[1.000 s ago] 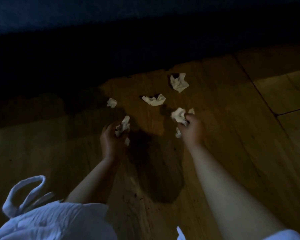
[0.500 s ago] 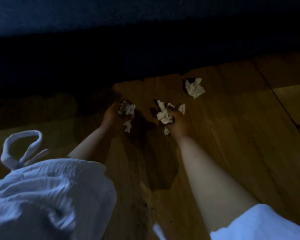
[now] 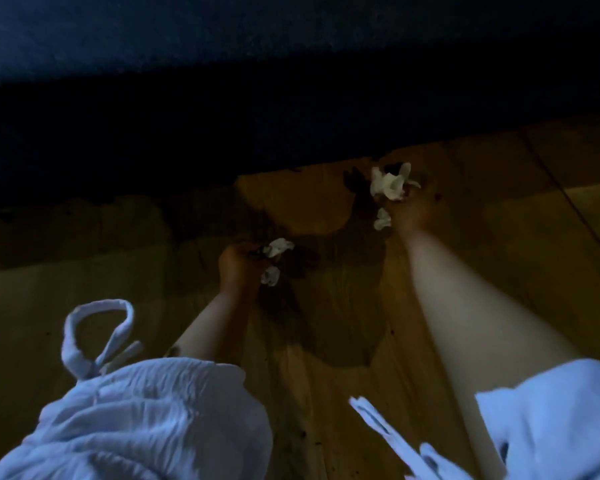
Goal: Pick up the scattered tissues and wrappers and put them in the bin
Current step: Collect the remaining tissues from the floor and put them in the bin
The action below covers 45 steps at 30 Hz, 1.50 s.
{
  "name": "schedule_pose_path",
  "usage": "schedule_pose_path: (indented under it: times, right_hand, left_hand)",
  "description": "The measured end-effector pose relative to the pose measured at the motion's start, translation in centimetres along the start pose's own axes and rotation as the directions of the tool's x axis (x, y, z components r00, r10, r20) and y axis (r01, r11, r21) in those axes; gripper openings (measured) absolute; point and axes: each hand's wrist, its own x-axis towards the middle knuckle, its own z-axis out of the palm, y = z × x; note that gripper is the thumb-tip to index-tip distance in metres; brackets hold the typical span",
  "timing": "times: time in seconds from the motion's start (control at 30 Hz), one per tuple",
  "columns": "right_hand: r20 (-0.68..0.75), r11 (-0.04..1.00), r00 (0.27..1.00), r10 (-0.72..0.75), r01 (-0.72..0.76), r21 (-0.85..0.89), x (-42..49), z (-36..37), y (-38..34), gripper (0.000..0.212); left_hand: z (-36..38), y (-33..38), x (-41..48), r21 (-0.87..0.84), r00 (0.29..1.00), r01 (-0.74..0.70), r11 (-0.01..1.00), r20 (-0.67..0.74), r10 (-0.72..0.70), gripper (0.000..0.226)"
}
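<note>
Reaching out over a dim wooden floor [image 3: 329,344], both bare arms come from pale blue sleeves [image 3: 146,420]; a dark blue mass [image 3: 222,64] runs along the floor's far edge and its shadow covers the boards there; a tied cloth loop [image 3: 94,336] hangs at the near left.

The right hand [image 3: 411,211], close to that far edge, curls its fingers round a crumpled tissue wad [image 3: 390,184]; the wad has no clear long axis, with torn points sticking toward the dark mass, and a small scrap [image 3: 381,220] pokes out below the palm.

The left hand [image 3: 241,266], nearer mid-floor, grips more tissues [image 3: 277,247], one lump jutting rightward past the fingers, another [image 3: 270,275] beneath it; the hands are well apart.
</note>
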Motion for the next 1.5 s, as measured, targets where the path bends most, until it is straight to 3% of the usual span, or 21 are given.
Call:
schedule_pose_path:
  times: [0.03,0.1,0.23,0.3,0.37,0.47,0.53,0.63,0.9,1.0,1.17,1.27,1.5]
  right_hand:
    - [0.052,0.999,0.999,-0.002,0.004,-0.040,0.6,-0.1,-0.1,0.054]
    - [0.182,0.999,0.983,0.008,-0.017,0.044,1.3,0.1,-0.3,0.051]
    - [0.200,0.999,0.979,0.039,-0.042,0.010,-1.4,1.0,0.7,0.033]
    - [0.220,0.996,0.974,0.046,-0.062,0.067,-5.2,1.2,1.1,0.033]
    - [0.270,0.978,0.958,0.099,-0.144,0.153,-9.4,0.9,2.0,0.032]
    - [0.338,0.924,0.914,0.224,-0.310,0.226,-14.8,-0.4,4.4,0.032]
    - [0.351,0.880,0.895,0.277,-0.383,0.282,-18.2,-1.9,5.0,0.034]
    - [0.364,0.804,0.877,0.314,-0.450,0.390,-22.1,-4.3,4.8,0.035]
    - [0.408,0.798,0.905,0.121,-0.333,0.502,-30.2,-9.5,-2.5,0.026]
    - [0.413,0.818,0.910,0.046,-0.272,0.507,-33.9,-9.5,-5.5,0.034]
    - [0.450,0.821,0.892,-0.036,-0.230,0.523,-42.1,-7.4,-9.5,0.028]
    - [0.493,0.823,0.867,-0.071,-0.228,0.520,-47.6,-4.0,-12.5,0.034]
    - [0.601,0.816,0.767,-0.222,-0.191,0.545,-58.9,5.5,-24.1,0.039]
  left_hand:
    - [0.1,-0.1,0.0,0.007,1.000,-0.017,1.000,-0.009,0.017,0.031]
    - [0.2,-0.5,0.1,0.038,0.997,-0.079,0.996,-0.007,0.079,0.032]
    - [0.2,-0.7,0.4,0.005,0.999,-0.041,0.999,0.012,0.041,0.034]
    - [0.1,0.2,0.3,-0.097,0.998,0.066,0.993,0.022,-0.064,0.034]
    - [0.0,2.0,-1.0,-0.237,0.964,0.264,0.935,0.033,-0.264,0.033]
    - [-0.8,3.8,-6.7,-0.240,0.892,0.451,0.860,0.149,-0.426,0.036]
    - [-2.1,4.0,-11.3,-0.143,0.903,0.405,0.903,0.216,-0.371,0.036]
    - [-4.2,4.3,-16.4,-0.185,0.925,0.356,0.916,0.209,-0.317,0.033]
    - [-12.0,8.0,-25.2,-0.321,0.981,0.187,0.929,0.118,-0.156,0.034]
    - [-16.2,8.1,-28.2,-0.374,0.990,0.134,0.918,0.081,-0.112,0.033]
    - [-25.5,4.5,-33.5,-0.423,0.989,0.140,0.895,0.024,-0.143,0.029]
    - [-32.4,1.7,-35.6,-0.440,0.985,0.153,0.885,-0.001,-0.171,0.032]
    - [-48.9,-1.6,-36.1,-0.527,0.966,0.080,0.846,-0.167,-0.195,0.037]
